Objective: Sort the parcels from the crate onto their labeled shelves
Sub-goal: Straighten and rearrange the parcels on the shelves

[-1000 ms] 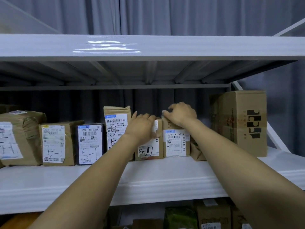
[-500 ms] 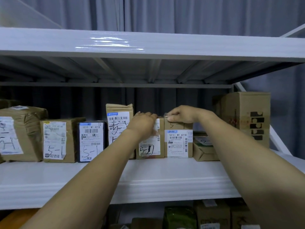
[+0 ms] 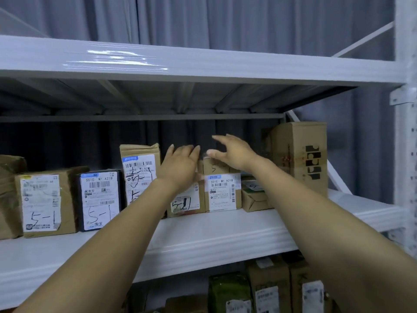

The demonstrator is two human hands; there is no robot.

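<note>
Your left hand (image 3: pixel 180 168) loose, fingers straight, holding nothing; your right hand (image 3: pixel 234 152) spread, empty too. Just under right thumb, small parcel (image 3: pixel 222 193) stands on shelf (image 3: pixel 203 236), contact unclear, flush against neighbour parcel (image 3: pixel 184 204) behind left palm. This one looks placed. No crate in view: remainder unknown.

Both bare arms reach forward and up toward the middle of the frame. The bare left forearm (image 3: pixel 108 233) rises from the lower left corner and the bare right forearm (image 3: pixel 316 211) from the lower right, converging near the centre. The left hand (image 3: pixel 180 168) shows its back to the camera, fingers straight, close together and pointing up. The right hand (image 3: pixel 234 152) sits just right of it and slightly higher, its fingers (image 3: pixel 220 138) stretched leftward and its thumb (image 3: pixel 212 152) spread below them with a gap between.
</note>
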